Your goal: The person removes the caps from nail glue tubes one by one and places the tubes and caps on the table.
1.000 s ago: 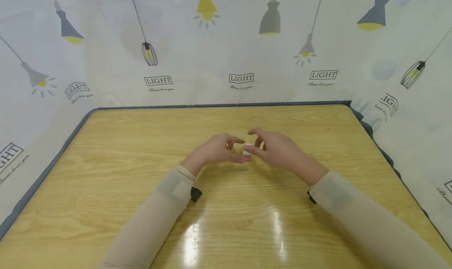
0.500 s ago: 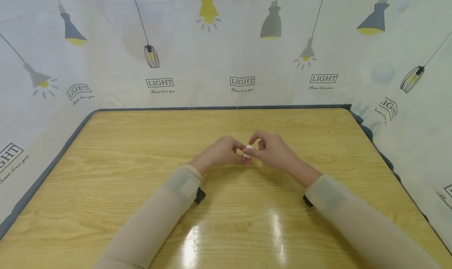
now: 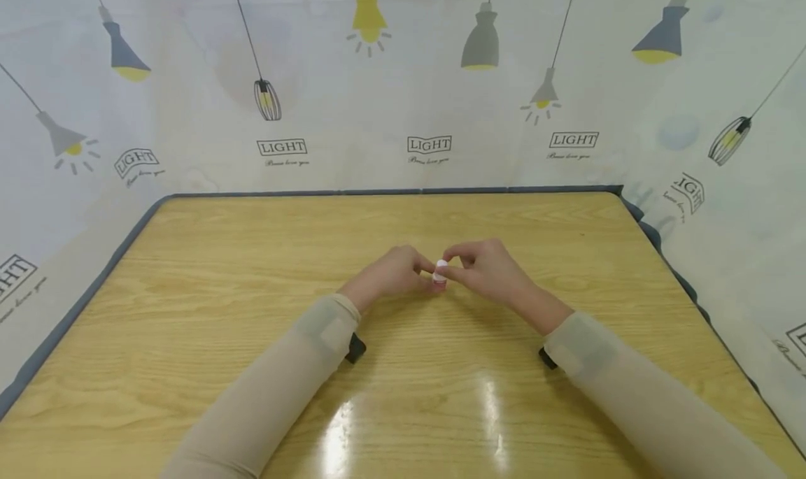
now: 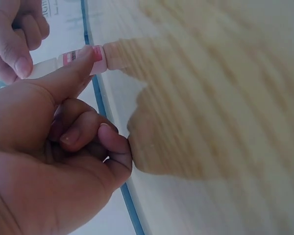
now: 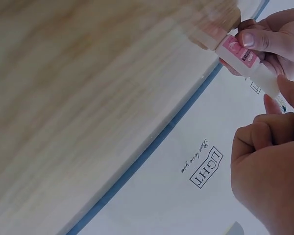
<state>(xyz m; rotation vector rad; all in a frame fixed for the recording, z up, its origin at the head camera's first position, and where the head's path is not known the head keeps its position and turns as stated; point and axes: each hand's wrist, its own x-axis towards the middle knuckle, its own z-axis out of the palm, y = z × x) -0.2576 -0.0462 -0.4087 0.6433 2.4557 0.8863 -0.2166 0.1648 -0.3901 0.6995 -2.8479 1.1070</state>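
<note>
A small bottle (image 5: 239,54) with a pink label and a white cap (image 5: 265,81) stands upright, its base meeting its reflection on the tabletop in the right wrist view. From the left side, my left hand (image 3: 395,273) grips the bottle body between thumb and fingers; its other fingers are curled in the left wrist view. My right hand (image 3: 494,270) pinches the cap between thumb and index finger, with the remaining fingers folded. In the head view, fingertips partly cover the bottle.
A glossy wooden table (image 3: 252,255) spreads around both hands, edged in dark blue. Behind it and along the sides hangs a pale backdrop (image 3: 352,115) printed with lamps and the word LIGHT. Dark wrist devices sit under both beige sleeves (image 3: 271,388).
My left fingers have drawn in against the bottle. My right index finger, raised away earlier, has come down so that it and the thumb pinch the cap. The bottle stays in nearly the same place.
</note>
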